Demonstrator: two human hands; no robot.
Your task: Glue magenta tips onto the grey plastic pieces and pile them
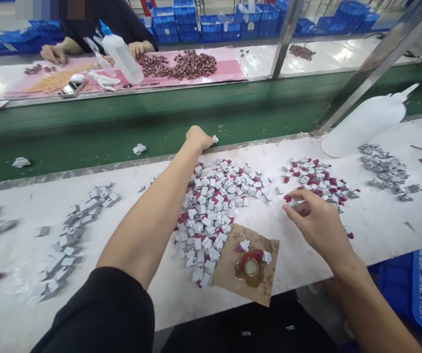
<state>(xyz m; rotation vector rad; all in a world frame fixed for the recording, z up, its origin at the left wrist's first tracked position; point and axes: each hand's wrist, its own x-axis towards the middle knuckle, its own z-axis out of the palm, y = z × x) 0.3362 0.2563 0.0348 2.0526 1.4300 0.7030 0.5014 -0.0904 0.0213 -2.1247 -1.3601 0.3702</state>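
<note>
A white piece [215, 139] sticks out from the fingertips of the person's left hand [198, 138], which grasps it over the near edge of the green belt [167, 126]. The right hand [316, 215] pinches a red-and-grey piece [288, 200] between thumb and forefinger, above the worktable [266, 230].

Between the two hands and nearer the body spreads the main heap [211, 196] of white and red pieces. A smaller heap [317, 179] lies just past the right hand's knuckles. Left of the right hand and closer to the body is a stained brown card [227, 282], with a round cap [251, 265] and a few pieces on it.

Farther right of the right grip are a white bottle [365, 122] and a grey heap [383, 169]; below it on that side sits a blue bin [415, 289] full of pieces. Left of the left forearm runs a row of grey pieces [71, 235]. On the belt, left of the left grip, lie two loose pieces [139, 148].

Beyond the belt, a co-worker's hands [54, 54] rest by a pink mat [229, 68] bearing brown pieces [194, 64].
</note>
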